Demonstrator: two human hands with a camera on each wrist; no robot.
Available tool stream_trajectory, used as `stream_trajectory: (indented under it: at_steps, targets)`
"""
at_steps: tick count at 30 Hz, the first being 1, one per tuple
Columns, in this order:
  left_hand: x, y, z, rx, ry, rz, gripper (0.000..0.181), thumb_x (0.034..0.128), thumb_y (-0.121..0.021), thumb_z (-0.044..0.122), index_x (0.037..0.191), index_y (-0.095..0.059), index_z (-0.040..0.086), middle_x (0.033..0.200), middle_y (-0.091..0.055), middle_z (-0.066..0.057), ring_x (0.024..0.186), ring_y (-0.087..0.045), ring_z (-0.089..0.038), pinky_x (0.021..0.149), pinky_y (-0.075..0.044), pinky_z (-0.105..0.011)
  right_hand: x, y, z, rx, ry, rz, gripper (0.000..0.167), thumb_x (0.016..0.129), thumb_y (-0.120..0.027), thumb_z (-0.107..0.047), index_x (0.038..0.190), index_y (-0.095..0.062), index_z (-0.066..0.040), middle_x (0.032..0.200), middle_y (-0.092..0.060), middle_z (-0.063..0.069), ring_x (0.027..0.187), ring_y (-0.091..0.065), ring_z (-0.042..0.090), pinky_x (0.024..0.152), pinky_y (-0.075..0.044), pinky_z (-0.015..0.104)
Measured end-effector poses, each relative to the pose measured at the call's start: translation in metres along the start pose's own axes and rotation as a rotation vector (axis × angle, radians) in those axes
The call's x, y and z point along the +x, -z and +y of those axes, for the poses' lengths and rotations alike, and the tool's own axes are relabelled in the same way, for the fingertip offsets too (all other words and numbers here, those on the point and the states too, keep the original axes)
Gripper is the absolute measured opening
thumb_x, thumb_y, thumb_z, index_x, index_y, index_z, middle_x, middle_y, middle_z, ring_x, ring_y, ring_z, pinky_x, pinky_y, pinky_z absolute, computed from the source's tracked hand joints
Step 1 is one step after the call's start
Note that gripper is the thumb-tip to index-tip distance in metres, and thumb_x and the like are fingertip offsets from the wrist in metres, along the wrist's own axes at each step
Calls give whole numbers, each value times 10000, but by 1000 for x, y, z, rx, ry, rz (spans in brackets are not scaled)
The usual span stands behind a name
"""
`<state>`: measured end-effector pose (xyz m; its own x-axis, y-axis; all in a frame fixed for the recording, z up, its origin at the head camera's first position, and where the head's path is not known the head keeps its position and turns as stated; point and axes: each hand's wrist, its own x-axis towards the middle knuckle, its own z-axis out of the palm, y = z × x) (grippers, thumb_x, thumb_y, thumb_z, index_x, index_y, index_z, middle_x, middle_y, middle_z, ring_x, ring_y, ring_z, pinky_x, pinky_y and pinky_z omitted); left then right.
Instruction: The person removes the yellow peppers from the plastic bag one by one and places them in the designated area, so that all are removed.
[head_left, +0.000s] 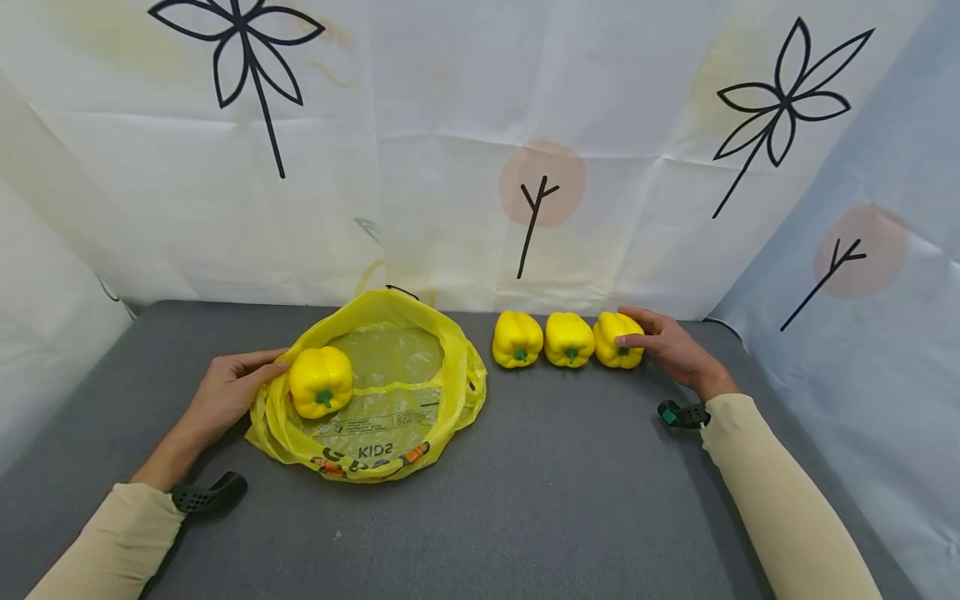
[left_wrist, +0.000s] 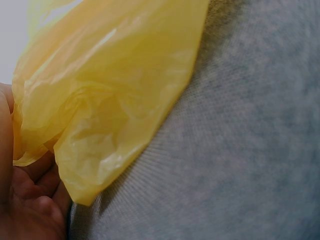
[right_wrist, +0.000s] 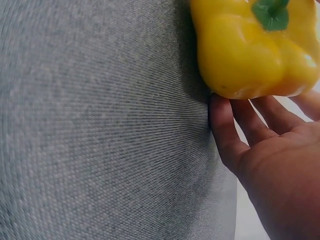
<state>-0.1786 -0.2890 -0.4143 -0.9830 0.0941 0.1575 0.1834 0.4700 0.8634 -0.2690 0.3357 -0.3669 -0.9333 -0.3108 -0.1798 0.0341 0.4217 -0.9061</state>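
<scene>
Bag (head_left: 461, 367): While one pepper (head_left: 321, 379) is lying inside, left hand (head_left: 231, 388) is pinching the rim (head_left: 375, 307).
Row (head_left: 569, 333): Right hand (head_left: 677, 347) is gripping rightmost pepper (right_wrist: 245, 57).

The yellow bag (left_wrist: 115, 100) partly hides the left hand (left_wrist: 32, 202), and the right wrist view crops the rightmost pepper (right_wrist: 245, 55).
</scene>
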Motion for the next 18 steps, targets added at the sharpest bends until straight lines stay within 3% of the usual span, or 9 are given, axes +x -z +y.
stream_trajectory:
  at_steps: [3, 9, 18]
  targets:
    - [0, 1, -1, 5, -9, 2, 479, 1070, -559, 282, 1391, -576, -72, 1265, -622, -21, 973, -623, 88, 766, -557, -166, 1, 0, 1, 4, -4, 4, 788, 1018, -642, -226, 1624, -177, -34, 1663, -109, 208, 1516, -103, 411, 1190, -127, 636]
    - [-1, 1, -2, 5, -17, -1, 470, 1069, -560, 284, 1390, -584, -60, 1261, -628, -12, 970, -634, 72, 761, -561, -173, 1, 0, 2, 11, -13, 4, 788, 1026, -633, -243, 1628, -165, -42, 1665, -100, 203, 1511, -122, 410, 1188, -142, 635]
    - [0, 1, 0, 15, 3, -11, 479, 1078, -539, 291, 1407, -567, -57, 1356, -551, -306, 965, -615, 100, 759, -553, -160, -1, -1, 2, 15, -10, 3, 790, 1033, -621, -241, 1628, -145, -32, 1668, -76, 209, 1510, -119, 415, 1190, -135, 631]
